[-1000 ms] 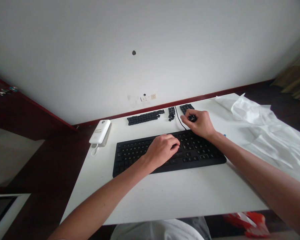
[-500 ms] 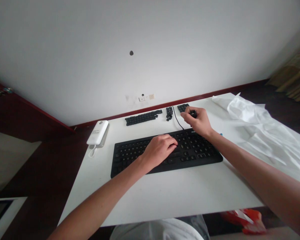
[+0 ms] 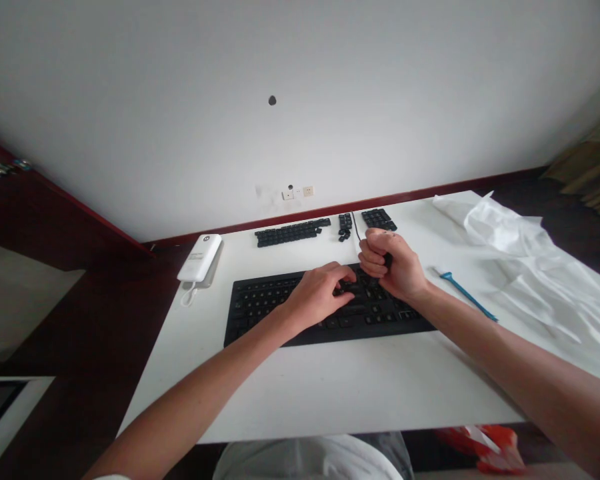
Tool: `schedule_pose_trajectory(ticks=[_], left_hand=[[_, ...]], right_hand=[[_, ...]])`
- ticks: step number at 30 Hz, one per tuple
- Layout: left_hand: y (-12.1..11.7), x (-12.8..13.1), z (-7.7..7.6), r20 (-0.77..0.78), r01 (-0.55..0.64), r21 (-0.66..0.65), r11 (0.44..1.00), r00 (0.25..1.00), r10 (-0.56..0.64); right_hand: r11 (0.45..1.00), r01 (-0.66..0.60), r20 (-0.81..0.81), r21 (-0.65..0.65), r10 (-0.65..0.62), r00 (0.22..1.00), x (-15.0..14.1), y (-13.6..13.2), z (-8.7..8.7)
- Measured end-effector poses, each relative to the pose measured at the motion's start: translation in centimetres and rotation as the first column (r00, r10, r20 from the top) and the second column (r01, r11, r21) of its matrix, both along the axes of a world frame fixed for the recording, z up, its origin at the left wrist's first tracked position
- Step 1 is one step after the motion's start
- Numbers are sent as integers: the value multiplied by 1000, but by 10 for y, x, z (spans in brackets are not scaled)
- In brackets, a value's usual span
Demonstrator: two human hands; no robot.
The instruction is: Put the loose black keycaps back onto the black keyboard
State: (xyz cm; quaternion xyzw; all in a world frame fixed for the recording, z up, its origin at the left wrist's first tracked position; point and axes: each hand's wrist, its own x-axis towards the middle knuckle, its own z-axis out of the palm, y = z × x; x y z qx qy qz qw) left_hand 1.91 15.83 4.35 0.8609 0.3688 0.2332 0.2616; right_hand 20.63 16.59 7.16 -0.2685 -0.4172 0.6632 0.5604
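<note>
White desk against a plain grey wall, black keyboard sitting roughly mid-desk w/ its cable running off the back edge.

What's changed: a sec ago the right hand was out at the back of the desk on the loose keycap block; now it's pulled back toward the keyboard's upper right, fingers curled shut into a loose fist round something small and dark, prob. a keycap, can't tell for sure since the fingers hide most of it. Left hand hasn't really moved: it lies flat-ish on the middle keys, fingers together and bent, tips pressing down near the right hand's knuckles. So the two hands have closed up, nearly touching, over the same patch of keys. With the right arm swung in, a blue stick-like tool now shows on the desk to the right.

Room & edges: more loose keycaps lie in a long row and a small cluster along the back edge, near the wall. White phone handset sits at the left edge, well apart from the hands. Crumpled white sheet covers the far right corner. Front strip of desk betw. keyboard and the person is bare, and there's a gap betw. keyboard and the blue tool. Orange thing is down below the front right edge.
</note>
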Motion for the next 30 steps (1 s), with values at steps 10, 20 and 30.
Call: schedule_pose_trajectory(ticks=[10, 20, 30], left_hand=[[1, 2, -6, -5, -78, -66, 995, 997, 78], [1, 2, -8, -35, -97, -39, 995, 995, 96], [2, 2, -9, -26, -76, -37, 996, 997, 75]], right_hand=[[984, 97, 141, 149, -118, 983, -22, -12, -20], [963, 75, 279, 259, -149, 949, -25, -10, -35], [954, 98, 351, 282, -198, 915, -26, -12, -36]])
